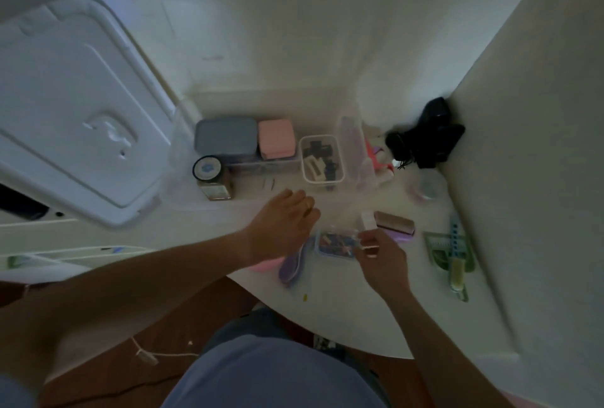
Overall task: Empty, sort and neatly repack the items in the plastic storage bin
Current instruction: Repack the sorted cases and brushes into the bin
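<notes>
My left hand (pixel 284 221) reaches over the white table (pixel 343 316) with fingers curled downward; whether it holds anything cannot be seen. My right hand (pixel 380 254) pinches a small white item between thumb and fingers. Between the hands lies a small clear box (pixel 336 244) with colourful bits inside. A purple hairbrush (pixel 292 265) lies under my left wrist. A clear bin (pixel 322 159) holds black and white hair clips. A grey case (pixel 226 136) and a pink case (pixel 277 139) stand in a clear tray behind.
A large white bin lid (pixel 75 103) leans at the left. A dark-lidded jar (pixel 210 177), a tall clear container (pixel 354 149), a black bundle (pixel 425 136), a rose-gold case (pixel 394 222) and green combs (pixel 452 250) ring the work area.
</notes>
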